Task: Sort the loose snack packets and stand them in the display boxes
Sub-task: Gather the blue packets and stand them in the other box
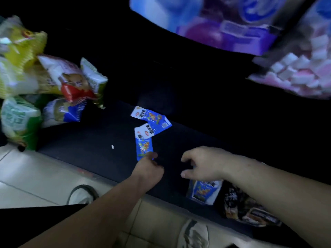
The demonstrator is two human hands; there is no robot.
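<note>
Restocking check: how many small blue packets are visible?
3: far packet and near packet overlapping on the shelf, near one at the left hand; third packet upright below the right hand. Others may hide.

Dim light. Low black shelf (93,140) runs across, its back lost in shadow. Pale tiled floor (35,176) with grey grout lines below it. Big crisp bags (26,59) stacked left, blurred blue-purple packs (215,24) above, pink-white pack (295,72) right.

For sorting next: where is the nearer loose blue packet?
Head view, centre: the nearer blue packet lies on the dark shelf, its near end held by fingers of the left hand.
</note>
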